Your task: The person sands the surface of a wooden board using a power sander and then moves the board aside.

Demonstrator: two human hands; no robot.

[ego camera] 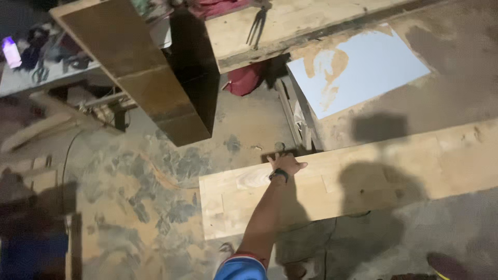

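Note:
My left hand reaches forward on an outstretched arm in a blue sleeve, with a dark band at the wrist. Its fingers curl over the far edge of a long pale wooden board that lies flat on the dusty floor, and the thumb rests on the board's top face. The board runs from the middle of the view off the right edge. My right hand is out of sight.
A dark wooden panel leans at the upper left. A worn plank bench spans the top, with a red cloth under it. A pale blue sheet lies on the floor beyond the board. A cluttered table stands far left.

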